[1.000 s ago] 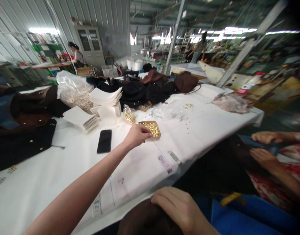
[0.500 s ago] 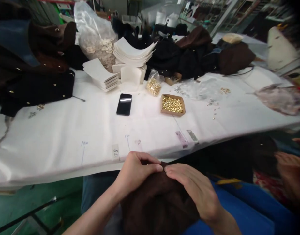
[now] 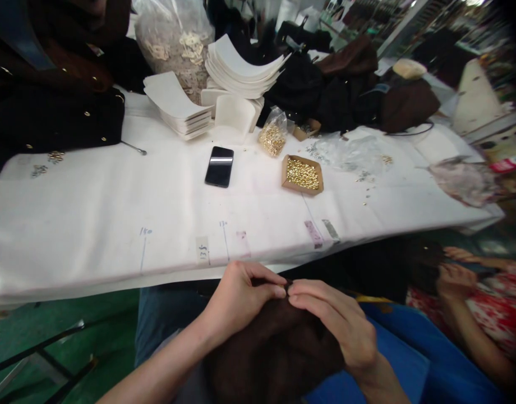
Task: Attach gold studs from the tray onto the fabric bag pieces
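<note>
White-sheeted table (image 3: 110,185), bunched brown cloth (image 3: 279,348)

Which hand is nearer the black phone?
Left: the left hand is below and slightly right of the phone in the picture; the right hand is also below but farther right.

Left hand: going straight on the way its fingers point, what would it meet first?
Probably the right hand, whose fingertips face the left hand at the edge of the dark brown cloth; any gap is unclear.
</note>
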### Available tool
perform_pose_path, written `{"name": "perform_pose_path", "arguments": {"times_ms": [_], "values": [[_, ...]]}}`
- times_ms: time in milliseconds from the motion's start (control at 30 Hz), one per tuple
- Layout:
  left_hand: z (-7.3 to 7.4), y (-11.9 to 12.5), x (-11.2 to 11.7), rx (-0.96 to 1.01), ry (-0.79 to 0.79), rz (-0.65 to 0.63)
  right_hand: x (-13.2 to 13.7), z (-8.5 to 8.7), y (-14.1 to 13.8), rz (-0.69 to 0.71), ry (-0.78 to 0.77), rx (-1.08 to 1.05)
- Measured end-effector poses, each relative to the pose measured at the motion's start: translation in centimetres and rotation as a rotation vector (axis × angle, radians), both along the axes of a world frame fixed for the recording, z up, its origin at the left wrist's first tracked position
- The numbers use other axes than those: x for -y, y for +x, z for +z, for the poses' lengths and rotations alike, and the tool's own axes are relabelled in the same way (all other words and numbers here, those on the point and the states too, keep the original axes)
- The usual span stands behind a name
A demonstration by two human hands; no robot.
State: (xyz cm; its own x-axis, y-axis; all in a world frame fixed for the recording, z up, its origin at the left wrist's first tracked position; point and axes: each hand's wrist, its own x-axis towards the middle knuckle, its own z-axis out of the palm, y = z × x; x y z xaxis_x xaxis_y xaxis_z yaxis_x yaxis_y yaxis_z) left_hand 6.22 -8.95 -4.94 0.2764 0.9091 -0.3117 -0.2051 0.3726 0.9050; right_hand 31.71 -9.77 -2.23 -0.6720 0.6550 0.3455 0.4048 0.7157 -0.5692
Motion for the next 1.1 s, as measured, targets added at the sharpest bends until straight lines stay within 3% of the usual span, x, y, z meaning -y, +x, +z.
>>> {"name": "perform_pose_path", "arguments": {"times_ms": [300, 633, 1100], "values": [[-1.4, -0.8, 0.0, 0.155, -0.138, -0.059, 0.0, 0.0, -0.4, -0.007, -0.007, 0.027], [0.0, -1.1, -0.2, 0.007, -0.006, -0.068, 0.0, 0.0, -0.6, 0.009, 0.002, 0.026], [-0.2, 0.4, 0.6, -0.16, 0.154, 0.005, 0.1, -1.0, 0.1, -0.023, -0.008, 0.021]]}}
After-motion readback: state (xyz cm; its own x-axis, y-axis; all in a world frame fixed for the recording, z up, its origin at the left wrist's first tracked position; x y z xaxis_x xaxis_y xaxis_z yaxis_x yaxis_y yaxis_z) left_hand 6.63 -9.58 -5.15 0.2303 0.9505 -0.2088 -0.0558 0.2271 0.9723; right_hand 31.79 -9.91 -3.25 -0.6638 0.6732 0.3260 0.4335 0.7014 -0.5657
